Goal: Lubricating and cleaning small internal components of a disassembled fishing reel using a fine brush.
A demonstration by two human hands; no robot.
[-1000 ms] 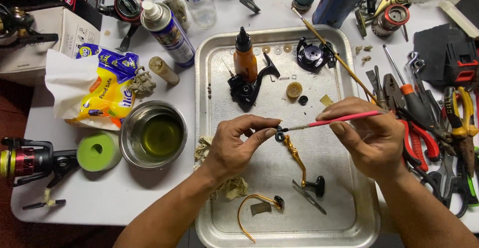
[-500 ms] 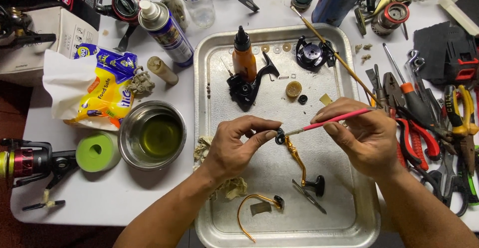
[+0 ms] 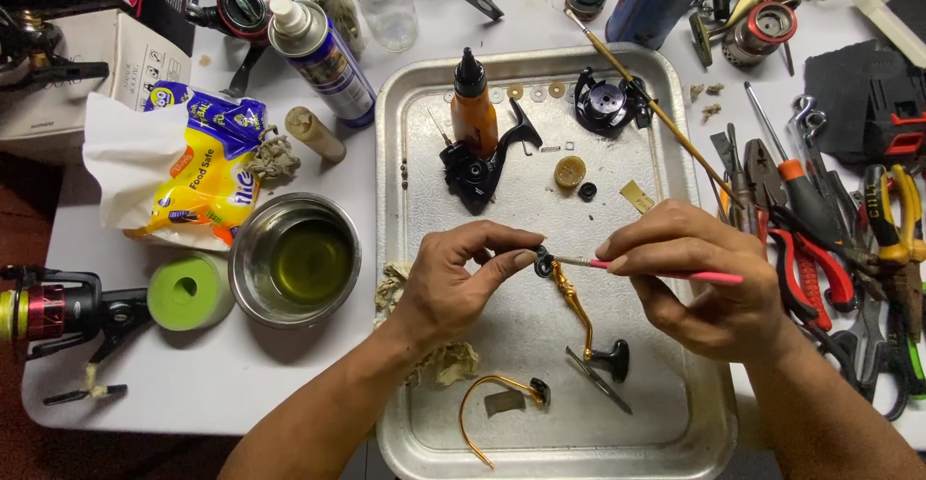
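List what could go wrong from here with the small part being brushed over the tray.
1. The small black ring, pinched only by the left hand fingertips, may slip and get lost among loose washers on the metal tray.
2. The right hand holding the pink-handled brush might knock the gold reel handle.

i see my left hand pinching a small black ring part over the metal tray, while my right hand holds a pink-handled brush with its tip against that part. a gold reel handle lies just below it on the tray. a steel bowl of yellowish liquid stands left of the tray; pliers lie to the right.
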